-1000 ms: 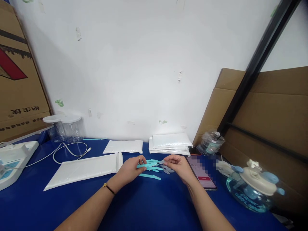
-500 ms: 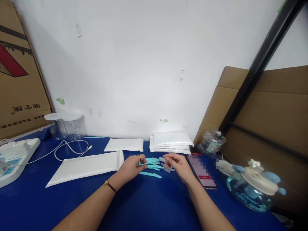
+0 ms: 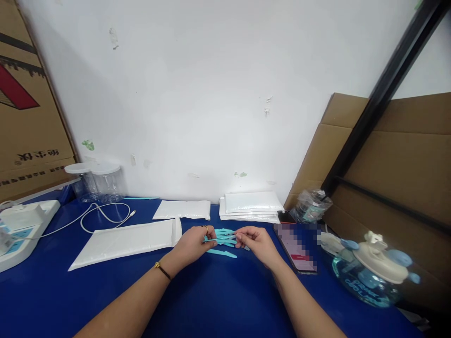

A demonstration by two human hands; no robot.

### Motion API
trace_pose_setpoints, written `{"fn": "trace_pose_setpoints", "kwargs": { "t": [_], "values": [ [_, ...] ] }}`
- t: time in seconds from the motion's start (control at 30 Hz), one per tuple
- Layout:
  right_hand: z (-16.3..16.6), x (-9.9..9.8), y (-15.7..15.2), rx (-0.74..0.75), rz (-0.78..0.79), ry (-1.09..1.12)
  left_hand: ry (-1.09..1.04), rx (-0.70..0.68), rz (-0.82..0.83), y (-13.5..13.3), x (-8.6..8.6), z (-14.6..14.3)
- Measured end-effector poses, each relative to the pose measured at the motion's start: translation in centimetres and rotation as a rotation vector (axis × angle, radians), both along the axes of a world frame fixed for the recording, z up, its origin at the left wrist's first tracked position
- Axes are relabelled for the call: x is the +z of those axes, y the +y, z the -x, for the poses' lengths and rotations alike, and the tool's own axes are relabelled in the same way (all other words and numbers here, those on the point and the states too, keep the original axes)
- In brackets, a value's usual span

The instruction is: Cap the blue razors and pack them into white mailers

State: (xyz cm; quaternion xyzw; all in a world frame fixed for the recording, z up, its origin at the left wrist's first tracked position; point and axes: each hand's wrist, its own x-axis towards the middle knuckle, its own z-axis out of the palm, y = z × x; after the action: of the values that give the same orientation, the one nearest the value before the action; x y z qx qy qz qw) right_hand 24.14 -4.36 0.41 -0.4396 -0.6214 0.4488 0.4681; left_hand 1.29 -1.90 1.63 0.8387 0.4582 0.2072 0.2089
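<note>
My left hand is closed in a pinch on a slim turquoise eyebrow razor, which points to the right. At its far end, my right hand pinches a small translucent cap, partly covered by the fingers. Whether the cap is around the tip or only against it, I cannot tell. Beneath and behind the hands lie several more turquoise razors, and one loose razor is nearer to me. Other translucent caps lie mostly hidden under my right hand.
White padded mailers lie at left, with another mailer and a stack of mailers by the wall. A phone and a clear water bottle stand right. Clear jars, a cable and a power strip are left.
My right hand has moved left with the small cap, up to the end of the razor. My left hand keeps its pinch almost in place.
</note>
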Motion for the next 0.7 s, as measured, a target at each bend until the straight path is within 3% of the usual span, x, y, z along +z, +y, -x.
{"fn": "trace_pose_setpoints", "kwargs": {
  "t": [0.1, 0.27, 0.47, 0.57, 0.7],
  "values": [
    [0.6, -0.1, -0.2, 0.061, 0.018, -0.001, -0.027, -0.011, 0.044, -0.3, -0.1, -0.2],
    [0.2, 0.2, -0.3, 0.16, 0.083, -0.06, -0.087, -0.079, 0.256, -1.0, -0.6, -0.8],
    [-2.8, 0.4, 0.5, -0.166, -0.138, -0.497, 0.096, -0.143, 0.111, -2.5, -0.2, -1.5],
    [-3.3, -0.2, 0.7, -0.172, -0.174, -0.735, 0.122, -0.178, 0.097, -2.5, -0.2, -1.4],
    [-2.9, -1.3, 0.8, -0.144, -0.132, -0.861, 0.114, -0.138, -0.029, -1.3, -0.7, -1.0]
  ]
}}
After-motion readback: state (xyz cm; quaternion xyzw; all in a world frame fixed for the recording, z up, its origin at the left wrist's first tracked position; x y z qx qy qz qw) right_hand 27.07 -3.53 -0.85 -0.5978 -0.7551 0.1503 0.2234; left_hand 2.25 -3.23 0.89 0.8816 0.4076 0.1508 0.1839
